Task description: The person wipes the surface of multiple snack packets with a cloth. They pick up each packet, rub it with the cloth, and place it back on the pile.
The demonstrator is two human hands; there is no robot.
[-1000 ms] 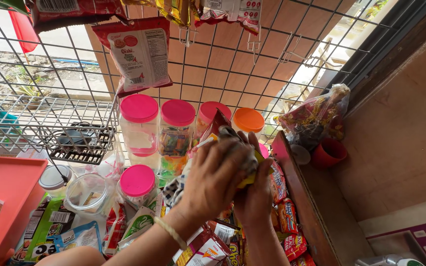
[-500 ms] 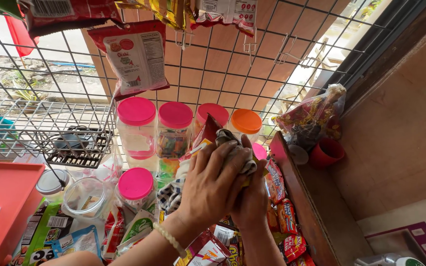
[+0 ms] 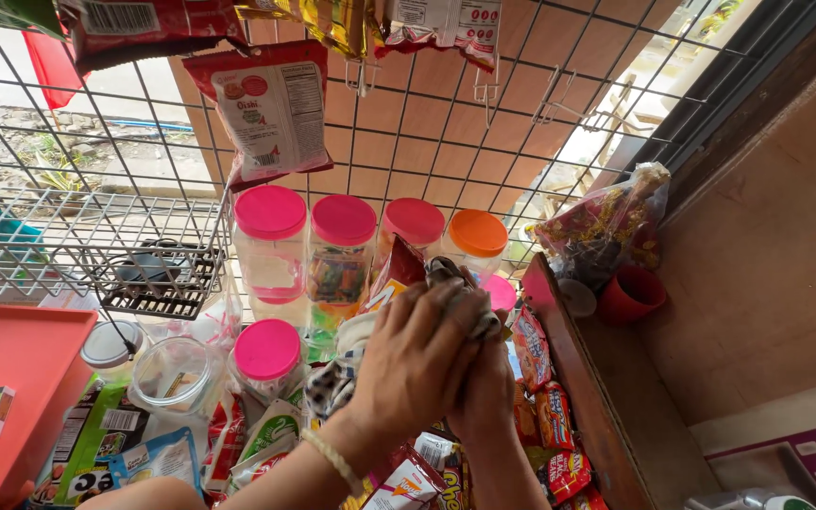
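- Head view: a person's left hand [image 3: 417, 364] and right hand [image 3: 485, 387] are pressed together over a crowded shop counter, fingers curled shut around a patterned grey-and-white cloth [image 3: 455, 293]; a tail of the same cloth hangs below the left wrist.
- The cloth bears against a red snack packet [image 3: 397, 269], held upright in front of the row of pink-lidded jars [image 3: 344, 247] near the counter's back edge, against the wire grille [image 3: 125, 217].
- The step in hand looks like wiping the packet; whether either hand also pinches the packet cannot be told.
- By judgement, the next move calls for a steady grip, as an orange-lidded jar [image 3: 477, 236] and loose snack packs [image 3: 533, 348] crowd close along the wooden right edge [image 3: 583, 387].
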